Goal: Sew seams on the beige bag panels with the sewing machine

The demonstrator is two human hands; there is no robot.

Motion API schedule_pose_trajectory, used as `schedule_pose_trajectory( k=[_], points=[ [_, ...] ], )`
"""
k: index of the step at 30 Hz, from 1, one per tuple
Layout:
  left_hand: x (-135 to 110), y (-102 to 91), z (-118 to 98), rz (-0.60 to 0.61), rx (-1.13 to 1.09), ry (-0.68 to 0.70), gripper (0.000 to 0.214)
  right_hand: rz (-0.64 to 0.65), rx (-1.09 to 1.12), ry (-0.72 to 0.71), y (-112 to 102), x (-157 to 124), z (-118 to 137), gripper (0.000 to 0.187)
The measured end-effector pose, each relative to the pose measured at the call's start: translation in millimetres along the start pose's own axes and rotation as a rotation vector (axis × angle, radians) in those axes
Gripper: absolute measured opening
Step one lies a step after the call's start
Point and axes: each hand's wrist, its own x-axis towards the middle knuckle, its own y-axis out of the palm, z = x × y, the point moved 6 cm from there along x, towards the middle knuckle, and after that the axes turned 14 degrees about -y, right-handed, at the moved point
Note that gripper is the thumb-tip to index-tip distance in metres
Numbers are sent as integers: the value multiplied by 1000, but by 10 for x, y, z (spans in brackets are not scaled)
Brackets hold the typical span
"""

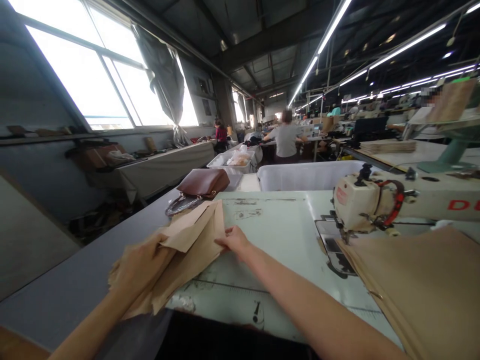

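Observation:
My left hand [140,260] is closed around the near side of several tan fabric pieces [204,240], which hang together over the left part of the sewing table. Their edges look slightly frayed, and one folded flap lies on top. My right hand [234,241] pinches the right edge of the same pieces between thumb and fingers. Just beyond them lies a brown handbag [204,182]. At my right stands a sewing machine [360,200], and a stack of tan fabric panels [420,280] lies beside its needle area.
A white plastic bin [311,175] stands behind the pale green tabletop [277,225]. Farther back is another white tub [225,160] with bagged items. A person in a grey shirt [287,140] works ahead. A green thread stand [446,155] rises at the right.

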Motion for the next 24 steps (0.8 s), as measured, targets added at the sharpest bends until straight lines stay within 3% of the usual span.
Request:
schedule_pose_trajectory(
  k=[3, 6, 10, 12, 19, 24],
  points=[
    [-52, 113, -190, -32, 20, 77, 28, 71, 41, 42, -20, -135, -118, 14],
    [-65, 203, -347, -80, 23, 204, 43, 46, 27, 31, 15, -181, -143, 16],
    [-59, 297, -479, 14, 73, 467, 54, -17, -30, 10, 27, -111, -28, 16],
    [-33, 314, -481, 46, 89, 521, 51, -35, -57, 9, 5, -78, 38, 20],
    [25, 396, -472, -7, 58, 385, 31, -53, -88, -16, -47, -20, 97, 31],
    [11, 495, -488, -18, 57, 329, 36, -76, -46, -56, -37, 22, 63, 34]
  ],
)
